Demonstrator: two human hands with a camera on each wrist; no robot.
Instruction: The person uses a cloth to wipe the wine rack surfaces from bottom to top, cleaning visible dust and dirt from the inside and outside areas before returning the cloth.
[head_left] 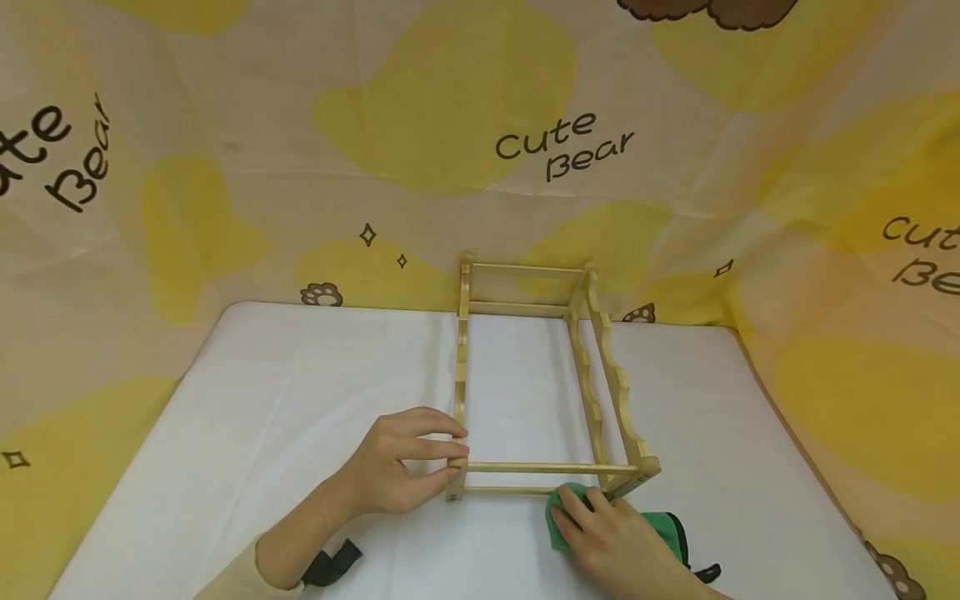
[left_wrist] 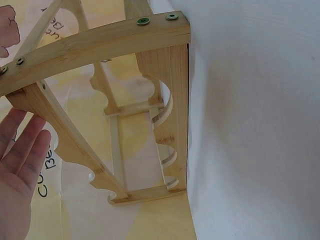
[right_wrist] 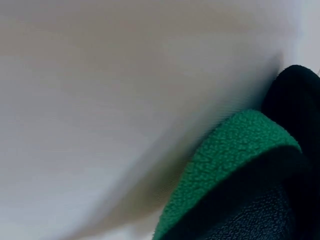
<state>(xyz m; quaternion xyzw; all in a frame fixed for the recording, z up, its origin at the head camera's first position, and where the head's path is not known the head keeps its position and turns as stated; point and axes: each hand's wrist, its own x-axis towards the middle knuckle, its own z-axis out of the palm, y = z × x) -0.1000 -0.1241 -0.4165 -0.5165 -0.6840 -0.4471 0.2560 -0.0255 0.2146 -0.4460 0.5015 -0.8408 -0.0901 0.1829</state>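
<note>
A pale wooden rack (head_left: 616, 379) with scalloped side rails and thin crossbars stands on the white surface, its near end towards me. My left hand (head_left: 401, 467) grips the left rail close to its near corner, fingers over the top and thumb lower down. In the left wrist view, these fingers (left_wrist: 31, 155) show beside the rack's scalloped wood (left_wrist: 75, 142). With my right hand (head_left: 615, 542) I hold a green cloth (head_left: 558, 525) against the lower front crossbar near the right corner. Close up, the cloth (right_wrist: 225, 155) shows a fuzzy texture and black edging; the right fingers are hidden there.
White cloth (head_left: 360, 358) covers the work surface. Yellow-and-beige printed fabric (head_left: 442, 100) hangs behind and at both sides, close to the rack's far end. A black strap (head_left: 333, 562) lies by the left wrist.
</note>
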